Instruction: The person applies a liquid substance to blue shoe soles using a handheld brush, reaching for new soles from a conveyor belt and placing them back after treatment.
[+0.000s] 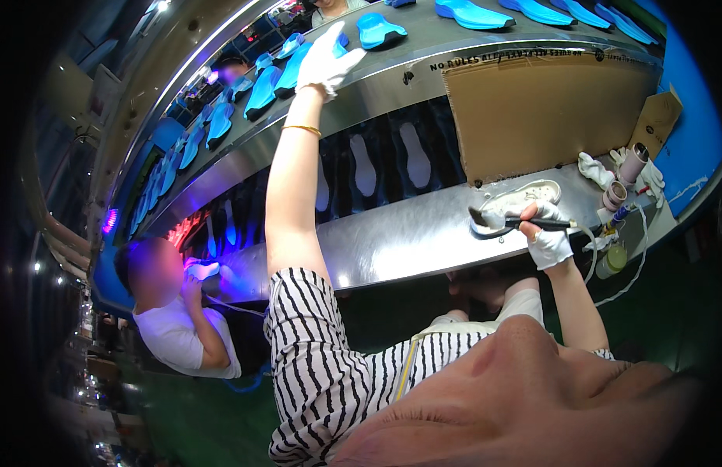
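Observation:
My left hand [323, 64], in a white glove, reaches far out over the conveyor belt [420, 45] with its fingers spread. It is right beside blue foot-shaped pieces [293, 71]; whether it touches one I cannot tell. Another blue piece [380, 31] lies just right of it. In my right hand [546, 240], partly gloved with fingertips bare, is a brush [541, 223] with a dark handle and a hose at its end. Its bristles point left, over a pale shoe-sole-shaped piece [538, 191] on the steel ledge [400, 243].
A cardboard sheet [548, 113] stands under the belt's edge. Sole-shaped pieces [414, 154] lie on a dark lower level. Spools [614, 194], white gloves [594, 170] and a jar [611, 262] are at the right. A person [191, 333] in white works at the left under purple light.

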The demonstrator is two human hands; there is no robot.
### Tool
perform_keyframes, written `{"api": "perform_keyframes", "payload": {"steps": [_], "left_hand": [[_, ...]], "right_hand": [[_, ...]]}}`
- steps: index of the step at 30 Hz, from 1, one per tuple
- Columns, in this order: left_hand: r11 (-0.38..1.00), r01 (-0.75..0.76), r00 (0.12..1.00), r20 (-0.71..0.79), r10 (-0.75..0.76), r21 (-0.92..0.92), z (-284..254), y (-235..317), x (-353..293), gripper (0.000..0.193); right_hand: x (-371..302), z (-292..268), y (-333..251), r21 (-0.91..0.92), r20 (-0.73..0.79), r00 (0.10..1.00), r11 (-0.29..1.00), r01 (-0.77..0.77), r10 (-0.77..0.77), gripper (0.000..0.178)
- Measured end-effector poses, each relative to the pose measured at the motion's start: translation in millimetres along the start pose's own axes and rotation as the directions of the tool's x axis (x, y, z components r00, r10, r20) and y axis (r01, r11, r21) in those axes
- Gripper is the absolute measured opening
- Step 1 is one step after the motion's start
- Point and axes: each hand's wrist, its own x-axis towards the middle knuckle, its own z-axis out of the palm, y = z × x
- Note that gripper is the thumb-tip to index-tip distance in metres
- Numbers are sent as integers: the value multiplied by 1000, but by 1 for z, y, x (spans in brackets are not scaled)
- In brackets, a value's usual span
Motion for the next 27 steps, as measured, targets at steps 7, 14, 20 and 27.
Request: {"api": "perform_keyframes", "payload": {"steps": [7,14,20,27], "left_hand": [[774,425,730,328,-600,469,5,-85,-6,65],[511,470,714,30,-699,720,-17,-96,-32,56],[948,253,965,-125,-232,194,-33,-71,-72,42],[611,-24,728,-433,-531,-791,-106,16,-127,30]], "right_hand": [[-3,-12,11,-166,-115,992,984,-66,47,15],[1,-1,19,-192,-158,977,966,-171,141,16],[1,4,30,-295,-105,982,939,-179,155,20],[-13,-10,34,-374,-46,995,922,-101,90,22]]}}
